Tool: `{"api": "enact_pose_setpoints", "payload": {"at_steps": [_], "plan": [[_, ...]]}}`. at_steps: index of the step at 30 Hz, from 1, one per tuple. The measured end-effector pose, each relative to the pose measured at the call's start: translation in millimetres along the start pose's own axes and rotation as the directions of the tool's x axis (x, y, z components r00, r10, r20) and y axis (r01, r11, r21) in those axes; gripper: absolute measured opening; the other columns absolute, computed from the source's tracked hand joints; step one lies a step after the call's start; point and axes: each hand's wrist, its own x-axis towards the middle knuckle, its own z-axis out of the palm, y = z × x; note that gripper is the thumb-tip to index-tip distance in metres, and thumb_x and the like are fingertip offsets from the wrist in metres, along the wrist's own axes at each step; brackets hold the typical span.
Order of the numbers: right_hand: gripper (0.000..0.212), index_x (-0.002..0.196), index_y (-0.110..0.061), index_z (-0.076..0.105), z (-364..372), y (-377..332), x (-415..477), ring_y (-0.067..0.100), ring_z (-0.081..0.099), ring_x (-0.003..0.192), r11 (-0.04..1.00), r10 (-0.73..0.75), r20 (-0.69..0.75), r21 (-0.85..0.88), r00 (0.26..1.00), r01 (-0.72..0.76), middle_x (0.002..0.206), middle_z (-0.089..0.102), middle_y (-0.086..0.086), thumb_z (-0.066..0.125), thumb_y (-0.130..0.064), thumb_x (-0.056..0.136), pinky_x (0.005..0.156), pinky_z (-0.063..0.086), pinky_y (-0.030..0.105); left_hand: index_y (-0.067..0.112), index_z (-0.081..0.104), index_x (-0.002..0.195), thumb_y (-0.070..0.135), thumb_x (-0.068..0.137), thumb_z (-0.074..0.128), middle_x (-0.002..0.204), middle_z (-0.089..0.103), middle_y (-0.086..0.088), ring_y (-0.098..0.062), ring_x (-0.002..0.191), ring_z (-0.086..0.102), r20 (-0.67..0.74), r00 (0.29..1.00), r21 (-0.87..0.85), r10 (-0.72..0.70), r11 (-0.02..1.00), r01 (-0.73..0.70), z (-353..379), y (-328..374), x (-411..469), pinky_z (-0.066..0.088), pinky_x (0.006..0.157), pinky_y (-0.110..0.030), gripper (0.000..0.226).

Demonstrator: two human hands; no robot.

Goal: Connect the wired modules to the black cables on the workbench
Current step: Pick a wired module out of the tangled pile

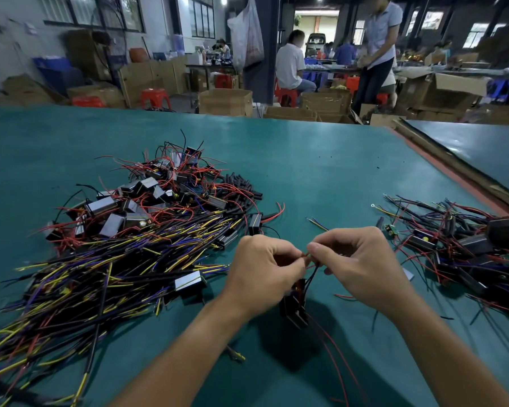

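Your bench (306, 160) is covered in a green mat, and a second bench (482, 148) stands apart at the far right. Beyond the far edge the room is a workshop, with cardboard boxes (225, 102), red stools (155, 96) and people (290, 66) at far tables. The left pile (130, 230) is large, with boxy modules tangled in black, yellow, purple and red cables, and short black tubes (241, 183) at its far right edge. The right pile (467, 254) is smaller. Between them, near you, your left hand (262, 265) and right hand (359, 259) meet fingertip to fingertip above the mat, fingers curled on both. The left hand pinches the end of a red wire (306, 255). The right hand pinches it from the other side and also holds black leads (312, 274). Those leads drop to a black module (293, 306) just under your hands, between your wrists. Its long axis runs near to far, with the lead end pointing far, toward your fingers. You cannot tell whether it touches the mat. A long red lead (335, 362) trails from it toward the near edge.
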Motion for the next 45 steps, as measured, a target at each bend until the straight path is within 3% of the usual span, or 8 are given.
{"api": "enact_pose_setpoints", "payload": {"at_steps": [4, 10, 13, 17, 22, 29, 36, 45], "plan": [[0.021, 0.076, -0.017, 0.073, -6, 3, 2, 0.010, 0.060, 0.056, 0.998, 0.008, 0.112, 0.064, 0.994, -0.016, 0.063, 0.069, 0.004, 0.067, -0.002, 0.089, 0.056, 0.055, 0.029, 0.021, 0.075, 0.072, 0.029, 0.078, 0.071, 0.063, 0.066, -0.017, -0.032, 0.053, 0.056, 0.148, 0.981, -0.168, -0.122, 0.975, 0.147, -1, 1, 3, 0.048, 0.054, -0.044, 0.010], [0.016, 0.072, -0.007, 0.073, -13, 1, 1, 0.012, 0.063, 0.060, 0.955, 0.071, 0.260, 0.262, 0.963, -0.141, 0.066, 0.069, 0.008, 0.066, -0.005, 0.087, 0.055, 0.053, 0.023, 0.013, 0.077, 0.080, 0.007, 0.084, 0.071, 0.070, 0.068, -0.016, -0.020, 0.065, 0.057, 0.337, 0.930, -0.307, -0.145, 0.917, 0.254, -7, 2, 3, 0.045, 0.068, -0.038, 0.010], [0.013, 0.075, -0.006, 0.076, -15, -3, 0, 0.015, 0.065, 0.061, 0.929, 0.099, 0.262, 0.321, 0.960, -0.183, 0.069, 0.071, 0.014, 0.068, -0.017, 0.078, 0.056, 0.055, 0.024, 0.006, 0.075, 0.078, 0.013, 0.078, 0.074, 0.070, 0.068, -0.010, -0.020, 0.066, 0.055, 0.318, 0.936, -0.366, -0.149, 0.891, 0.267, -6, 3, 3, 0.044, 0.068, -0.038, 0.007], [0.013, 0.073, -0.007, 0.075, -11, -1, 0, 0.015, 0.066, 0.059, 0.940, 0.093, 0.227, 0.300, 0.969, -0.160, 0.067, 0.071, 0.013, 0.068, -0.004, 0.084, 0.056, 0.056, 0.024, 0.007, 0.075, 0.078, 0.020, 0.074, 0.077, 0.068, 0.067, -0.017, -0.019, 0.062, 0.053, 0.279, 0.948, -0.339, -0.156, 0.907, 0.249, -5, 3, 2, 0.042, 0.062, -0.036, 0.014], [0.012, 0.078, -0.009, 0.077, -13, 0, 2, 0.014, 0.067, 0.062, 0.948, 0.084, 0.164, 0.292, 0.983, -0.129, 0.073, 0.073, 0.013, 0.069, -0.003, 0.084, 0.056, 0.056, 0.024, 0.018, 0.072, 0.076, 0.004, 0.079, 0.077, 0.066, 0.069, 0.004, -0.016, 0.055, 0.060, 0.198, 0.966, -0.353, -0.169, 0.907, 0.231, -5, 4, 5, 0.051, 0.055, -0.026, 0.015], [0.015, 0.073, -0.005, 0.074, -14, -3, 2, 0.017, 0.065, 0.060, 0.898, 0.137, 0.211, 0.385, 0.968, -0.211, 0.068, 0.070, 0.014, 0.072, -0.020, 0.071, 0.060, 0.058, 0.025, 0.014, 0.072, 0.085, 0.004, 0.088, 0.067, 0.064, 0.068, 0.001, -0.009, 0.050, 0.061, 0.154, 0.972, -0.441, -0.176, 0.868, 0.227, -6, 10, 5, 0.049, 0.049, -0.021, 0.012], [0.023, 0.066, -0.005, 0.068, -11, 2, 4, 0.015, 0.054, 0.048, 0.913, 0.242, 0.096, 0.315, 0.966, -0.260, 0.055, 0.059, 0.012, 0.077, -0.026, 0.065, 0.050, 0.054, 0.025, 0.013, 0.074, 0.079, 0.006, 0.086, 0.070, 0.068, 0.070, -0.002, -0.014, 0.050, 0.060, 0.093, 0.973, -0.402, -0.209, 0.887, 0.229, -8, 6, 7, 0.051, 0.050, -0.024, 0.011], [0.014, 0.067, -0.010, 0.074, -16, -3, 2, 0.013, 0.058, 0.052, 0.871, 0.238, 0.215, 0.385, 0.947, -0.306, 0.063, 0.065, 0.009, 0.075, -0.024, 0.067, 0.049, 0.051, 0.022, 0.012, 0.075, 0.078, 0.004, 0.086, 0.070, 0.066, 0.070, -0.002, -0.012, 0.047, 0.054, 0.098, 0.968, -0.469, -0.232, 0.847, 0.250, -9, 9, 7, 0.049, 0.048, -0.022, 0.013]]}}
